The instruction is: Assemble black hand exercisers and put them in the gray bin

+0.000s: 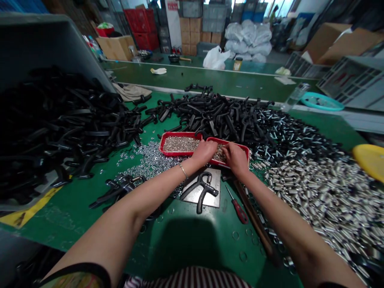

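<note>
My left hand [205, 152] and my right hand [236, 157] are both at the right-hand red tray [246, 154], which holds small brassy metal parts. Fingers of both hands are curled together over the parts; whatever they pinch is too small to make out. Left of it, a second red tray [163, 152] is filled with tiny shiny pieces. Below my hands, a black hand gripper [201, 188] with a spring lies on a metal plate [214, 200]. A red-handled screwdriver [240, 211] and a wooden-handled hammer [255, 220] lie beside the plate.
Black handles [222, 112] are heaped behind the trays, with more in a large grey bin [45, 36] at left. Loose nuts [153, 158] spread around the left tray. Metal springs or sleeves [324, 192] and black-headed bolts [288, 132] are piled at right, near a yellow dish [370, 160].
</note>
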{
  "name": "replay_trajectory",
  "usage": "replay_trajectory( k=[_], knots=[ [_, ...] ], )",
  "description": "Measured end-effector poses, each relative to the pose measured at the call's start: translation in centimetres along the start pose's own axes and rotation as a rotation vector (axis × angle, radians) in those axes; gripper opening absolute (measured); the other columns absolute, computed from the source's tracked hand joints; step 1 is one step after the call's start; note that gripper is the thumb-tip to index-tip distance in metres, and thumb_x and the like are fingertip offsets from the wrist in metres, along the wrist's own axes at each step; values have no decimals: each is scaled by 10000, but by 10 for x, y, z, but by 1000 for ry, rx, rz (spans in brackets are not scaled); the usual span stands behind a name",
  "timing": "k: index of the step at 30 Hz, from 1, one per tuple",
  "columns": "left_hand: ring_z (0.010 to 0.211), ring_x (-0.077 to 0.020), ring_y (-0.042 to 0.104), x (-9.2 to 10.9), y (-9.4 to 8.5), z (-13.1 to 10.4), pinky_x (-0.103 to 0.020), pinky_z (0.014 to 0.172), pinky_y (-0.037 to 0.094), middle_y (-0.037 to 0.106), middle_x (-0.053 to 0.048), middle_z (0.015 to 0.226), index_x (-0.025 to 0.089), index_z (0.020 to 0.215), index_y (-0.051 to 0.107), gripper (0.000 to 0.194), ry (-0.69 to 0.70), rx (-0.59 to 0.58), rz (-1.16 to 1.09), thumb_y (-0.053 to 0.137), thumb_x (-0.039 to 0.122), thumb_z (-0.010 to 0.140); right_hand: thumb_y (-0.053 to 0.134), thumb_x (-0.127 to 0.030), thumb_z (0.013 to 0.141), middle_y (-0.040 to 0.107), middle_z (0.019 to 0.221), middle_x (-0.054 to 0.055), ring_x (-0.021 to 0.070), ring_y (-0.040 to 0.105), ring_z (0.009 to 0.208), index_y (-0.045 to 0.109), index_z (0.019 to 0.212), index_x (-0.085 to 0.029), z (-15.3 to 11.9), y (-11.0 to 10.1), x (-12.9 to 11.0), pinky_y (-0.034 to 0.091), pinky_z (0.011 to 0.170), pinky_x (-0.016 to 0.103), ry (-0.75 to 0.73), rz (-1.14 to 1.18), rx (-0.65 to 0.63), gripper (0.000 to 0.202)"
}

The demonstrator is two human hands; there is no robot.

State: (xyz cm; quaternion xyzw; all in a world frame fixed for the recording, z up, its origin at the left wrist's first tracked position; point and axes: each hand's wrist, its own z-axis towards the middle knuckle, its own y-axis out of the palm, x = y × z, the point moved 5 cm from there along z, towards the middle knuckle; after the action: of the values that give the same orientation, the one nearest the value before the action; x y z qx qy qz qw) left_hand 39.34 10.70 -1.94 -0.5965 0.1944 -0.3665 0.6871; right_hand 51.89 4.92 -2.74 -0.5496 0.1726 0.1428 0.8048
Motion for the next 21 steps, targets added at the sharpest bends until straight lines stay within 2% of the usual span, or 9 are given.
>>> replay_trajectory(
  k=[2,4,7,8,10,12,15,21],
  knots=[
    [956,-224,635,-5,-14,-20,-350,881,441,695,-108,983,111,977,643,175,-46,84,-187,518,234,980,472,-347,986,710,928,102,222,638,853,602,932,-176,-15,-10,-6,458,794,325,15,209,58,221],
    [907,-194,626,-8,-23,-51,-313,836,454,690,-67,940,139,950,640,161,-96,119,-389,541,263,974,496,-415,970,720,857,55,184,645,716,593,911,-196,-36,-7,-14,480,721,302,55,414,-31,247],
    [840,-181,611,-2,-19,-103,-304,792,463,672,-40,877,162,857,643,154,-151,24,-568,578,269,946,499,-454,955,717,761,0,128,572,464,579,887,-213,-71,14,-27,450,527,262,132,608,-303,263],
    [848,-184,605,0,-15,-117,-311,803,466,663,-40,875,165,828,641,155,-168,5,-584,585,260,938,493,-445,956,716,752,-6,118,551,423,574,881,-213,-79,21,-28,436,493,255,160,629,-337,258],
    [888,-194,592,3,-7,-137,-334,850,465,646,-45,891,169,806,635,144,-204,26,-582,594,238,925,490,-426,955,718,757,-4,112,552,407,570,872,-210,-86,28,-27,436,483,249,207,623,-304,245],
    [913,-199,581,4,0,-146,-353,885,460,636,-46,910,174,819,633,117,-223,69,-575,601,226,919,495,-424,953,722,760,0,113,564,412,570,870,-208,-86,32,-25,448,493,249,228,606,-266,243],
    [920,-201,576,2,9,-147,-364,899,456,630,-47,918,178,824,627,98,-243,114,-569,613,222,910,499,-429,949,725,754,8,121,568,411,571,866,-208,-81,34,-26,448,483,253,229,604,-274,246],
    [908,-193,578,-1,14,-148,-337,870,454,621,-28,877,180,817,618,112,-301,158,-615,610,232,915,481,-421,959,720,767,14,126,563,430,573,874,-206,-79,32,-30,444,496,254,220,554,-312,248]
  ],
)
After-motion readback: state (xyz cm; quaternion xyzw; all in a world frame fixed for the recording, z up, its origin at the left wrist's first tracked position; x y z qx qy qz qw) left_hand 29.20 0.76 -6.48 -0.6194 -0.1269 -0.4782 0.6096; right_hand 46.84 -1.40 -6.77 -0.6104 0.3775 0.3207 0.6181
